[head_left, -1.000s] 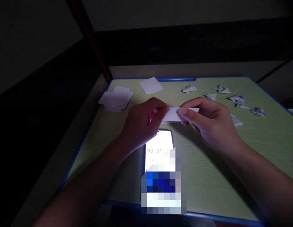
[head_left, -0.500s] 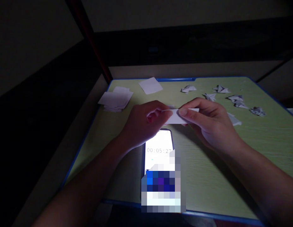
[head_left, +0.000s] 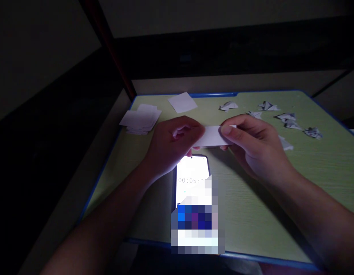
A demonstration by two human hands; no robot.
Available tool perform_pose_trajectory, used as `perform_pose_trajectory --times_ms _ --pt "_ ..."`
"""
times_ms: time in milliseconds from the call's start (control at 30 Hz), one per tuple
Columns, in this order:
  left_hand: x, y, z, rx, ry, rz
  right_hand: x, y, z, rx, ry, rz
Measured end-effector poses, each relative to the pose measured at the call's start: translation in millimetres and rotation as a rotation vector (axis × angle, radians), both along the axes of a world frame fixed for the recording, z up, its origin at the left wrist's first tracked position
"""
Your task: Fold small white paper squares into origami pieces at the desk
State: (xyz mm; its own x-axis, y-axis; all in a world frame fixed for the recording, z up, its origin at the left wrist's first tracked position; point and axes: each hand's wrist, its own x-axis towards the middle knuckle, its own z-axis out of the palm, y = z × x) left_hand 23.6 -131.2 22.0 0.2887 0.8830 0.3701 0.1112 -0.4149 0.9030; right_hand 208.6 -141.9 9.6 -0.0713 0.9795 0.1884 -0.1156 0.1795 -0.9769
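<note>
Both my hands hold a folded white paper strip (head_left: 213, 136) above the green table (head_left: 257, 214). My left hand (head_left: 172, 147) pinches its left end with fingers curled. Pinching the right end between thumb and fingers is my right hand (head_left: 251, 147). Just below the paper a lit phone (head_left: 192, 179) lies flat on the table and shows a running timer.
A stack of white paper squares (head_left: 140, 120) lies at the table's far left, and a single square (head_left: 182, 102) behind it. Several folded paper figures (head_left: 285, 118) are scattered at the far right. The table has a blue rim (head_left: 102, 172); the surroundings are dark.
My hands have shifted slightly along the paper and flattened the strip. The view moved up a little.
</note>
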Motion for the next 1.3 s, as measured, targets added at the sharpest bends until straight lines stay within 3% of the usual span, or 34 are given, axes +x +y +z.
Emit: perform_pose_trajectory --times_ms 200,400,633,900,1133,1300 --pt "-0.2 0.7 -1.4 0.078 0.068 0.014 -0.2 1.4 2.6 -0.012 0.024 -0.024" --pt "1.5 -0.6 -2.4 0.001 0.013 -0.027 0.0 1.4 1.6 -0.02 0.023 -0.001" --pt "1.7 0.0 -4.9 0.021 0.011 0.027 0.4 4.0 0.8 -0.019 0.011 0.03" --pt "0.2 -0.9 -1.8 -0.107 -0.017 -0.079 0.7 4.5 1.6 -0.001 0.055 -0.034" --pt "2.2 1.9 0.3 -0.149 -0.057 0.01 -0.8 3.3 3.7 -0.07 0.034 0.094" --pt "1.8 1.2 2.0 -0.128 -0.043 -0.005 1.1 3.0 2.4 -0.063 -0.021 0.066"
